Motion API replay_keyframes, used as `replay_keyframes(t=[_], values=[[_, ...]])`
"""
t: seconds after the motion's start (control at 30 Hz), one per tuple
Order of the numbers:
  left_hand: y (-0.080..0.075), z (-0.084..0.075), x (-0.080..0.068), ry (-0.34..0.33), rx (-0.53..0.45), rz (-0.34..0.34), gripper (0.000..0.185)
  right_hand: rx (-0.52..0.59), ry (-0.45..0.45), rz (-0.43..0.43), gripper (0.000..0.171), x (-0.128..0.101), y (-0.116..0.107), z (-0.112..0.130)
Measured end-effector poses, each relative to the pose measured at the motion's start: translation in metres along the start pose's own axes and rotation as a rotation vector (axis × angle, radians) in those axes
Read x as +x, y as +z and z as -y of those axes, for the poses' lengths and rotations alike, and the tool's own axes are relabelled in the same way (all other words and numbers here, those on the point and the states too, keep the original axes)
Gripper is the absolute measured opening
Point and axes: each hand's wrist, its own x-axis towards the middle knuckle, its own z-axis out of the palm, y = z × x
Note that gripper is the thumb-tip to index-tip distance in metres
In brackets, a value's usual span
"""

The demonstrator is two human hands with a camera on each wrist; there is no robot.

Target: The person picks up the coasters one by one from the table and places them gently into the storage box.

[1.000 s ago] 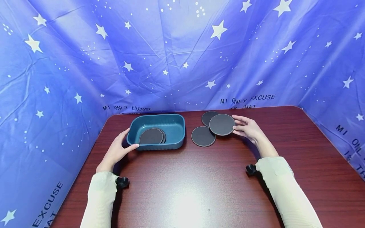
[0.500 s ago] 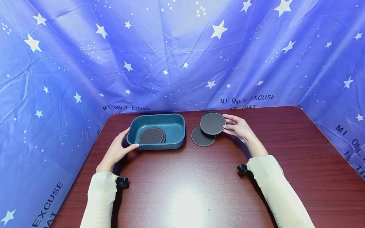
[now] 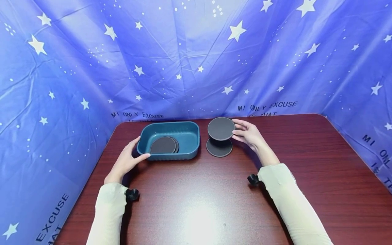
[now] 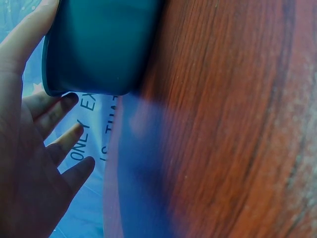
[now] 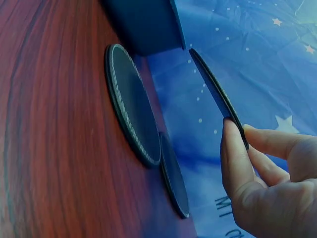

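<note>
In the head view my right hand (image 3: 247, 134) pinches the edge of a round black coaster (image 3: 221, 128) between thumb and fingers. The right wrist view shows this held coaster (image 5: 214, 82) tilted and apart from the table. Two more coasters lie beneath: a near one (image 3: 219, 148) and a farther one (image 5: 174, 176), which the held coaster hides in the head view. My left hand (image 3: 124, 161) grips the left end of a teal plastic basin (image 3: 191, 156), thumb at its front rim and fingers at its side. Stacked coasters (image 3: 163, 145) lie inside the basin, left of its middle.
A dark red wood-grain table (image 3: 183, 190) bears everything, with a bright glare near its front. Blue star-printed cloth (image 3: 183, 68) hangs behind and along both sides. A black wrist mount (image 3: 132, 194) sits on each cuff.
My right hand has carried the held coaster leftward and slightly farther back, so that it covers the rear coaster. My left hand and the basin keep their place.
</note>
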Motion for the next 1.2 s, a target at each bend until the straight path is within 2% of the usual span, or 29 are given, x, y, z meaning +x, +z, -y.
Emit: replay_keyframes(t=[0.6, 0.87, 1.2], values=[[0.001, 0.001, 0.000, -0.001, -0.007, 0.001, 0.098, 0.106, -0.025, 0.014, 0.064, 0.010, 0.050, 0.003], [0.000, 0.000, 0.000, -0.007, -0.008, 0.003, 0.098, 0.101, -0.015, 0.036, 0.063, 0.013, 0.077, 0.001], [0.001, -0.001, -0.001, -0.017, -0.010, 0.008, 0.099, 0.042, 0.005, 0.071, 0.060, 0.017, 0.113, -0.006]])
